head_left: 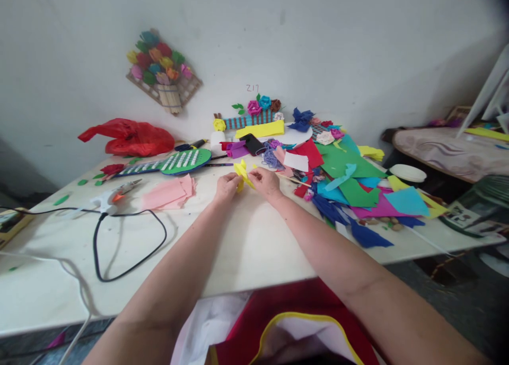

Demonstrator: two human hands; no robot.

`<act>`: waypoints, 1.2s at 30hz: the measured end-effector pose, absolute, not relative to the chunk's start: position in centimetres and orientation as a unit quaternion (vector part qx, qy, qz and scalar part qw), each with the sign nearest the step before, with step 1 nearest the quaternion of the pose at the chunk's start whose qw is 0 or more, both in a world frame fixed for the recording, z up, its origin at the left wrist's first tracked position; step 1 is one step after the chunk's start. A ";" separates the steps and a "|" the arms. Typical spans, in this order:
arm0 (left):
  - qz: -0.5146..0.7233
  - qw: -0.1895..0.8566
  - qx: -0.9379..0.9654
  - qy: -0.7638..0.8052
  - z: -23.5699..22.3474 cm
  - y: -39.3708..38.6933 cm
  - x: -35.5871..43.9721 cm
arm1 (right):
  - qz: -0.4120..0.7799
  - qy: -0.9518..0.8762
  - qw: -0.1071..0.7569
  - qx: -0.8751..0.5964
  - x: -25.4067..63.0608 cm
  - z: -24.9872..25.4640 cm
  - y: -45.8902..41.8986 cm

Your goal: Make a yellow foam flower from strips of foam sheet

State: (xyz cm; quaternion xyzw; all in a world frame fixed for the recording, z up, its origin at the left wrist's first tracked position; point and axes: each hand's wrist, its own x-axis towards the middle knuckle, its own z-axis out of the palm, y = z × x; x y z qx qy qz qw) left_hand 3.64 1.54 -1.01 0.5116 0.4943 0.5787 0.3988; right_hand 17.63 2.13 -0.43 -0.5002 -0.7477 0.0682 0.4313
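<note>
Both of my hands meet over the middle of the white table [246,243]. My left hand [226,187] and my right hand [265,183] are closed in pinches on one yellow folded paper piece [242,173], which sticks up between them. A thin wooden stick [295,180] lies just right of my right hand. A stack of pink paper [169,191] lies to the left of my left hand.
A glue gun [109,196] with a black cord [119,243] lies at the left. A red plastic bag [129,137] and a green woven mat [175,162] sit behind it. Coloured paper scraps [350,184] cover the right side. Paper flowers [254,110] stand along the wall.
</note>
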 end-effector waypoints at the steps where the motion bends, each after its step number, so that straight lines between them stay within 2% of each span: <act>1: 0.575 0.391 0.522 0.494 -1.0 1.6 3.6 | 0.073 -0.747 0.429 -0.502 17.6 -0.5 2.2; 9: 0.578 0.439 0.513 0.459 -0.5 1.0 3.9 | 0.046 -0.741 0.423 -0.519 17.6 -0.4 2.0; 15: 0.548 0.399 0.533 0.507 -0.4 0.8 4.1 | 0.021 -0.743 0.419 -0.522 17.4 -0.4 1.8; 21: 0.558 0.367 0.511 0.541 -0.4 0.8 4.1 | 0.056 -0.744 0.443 -0.498 18.1 0.0 2.2; 25: 0.572 0.354 0.493 0.551 -0.5 1.1 3.8 | 0.044 -0.668 0.466 -0.578 20.1 0.3 3.5; 29: 0.571 0.341 0.483 0.569 -0.8 1.4 3.5 | 0.008 -0.643 0.417 -0.642 21.6 -0.3 4.7; 36: 0.557 0.328 0.478 0.594 -0.7 1.2 3.5 | -0.033 -0.729 0.303 -0.612 21.1 -1.2 5.1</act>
